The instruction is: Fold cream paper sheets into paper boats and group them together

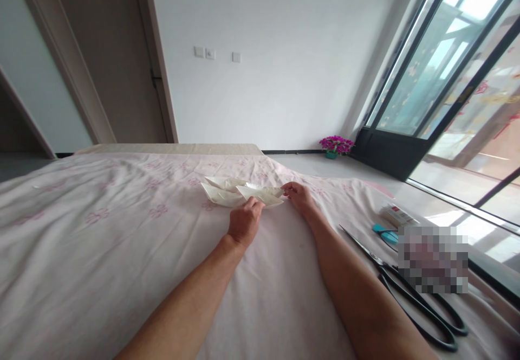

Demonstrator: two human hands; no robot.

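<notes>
A cream, pointed folded piece, paper or stiff cloth, lies on the pink-flowered sheet in front of me. Its several peaks stick up like small boats; the material is not certain. My left hand is closed in a pinch on its near edge. At the right-hand tip, my right hand pinches the same piece between thumb and fingers. Both forearms reach in from the bottom of the view. Part of the near edge is hidden behind my left fingers.
On the right lie large black-handled scissors, a blue item and a small white box. A blurred patch covers something beside them. The sheet has wrinkles. Beyond are a potted magenta plant, a door and glass doors.
</notes>
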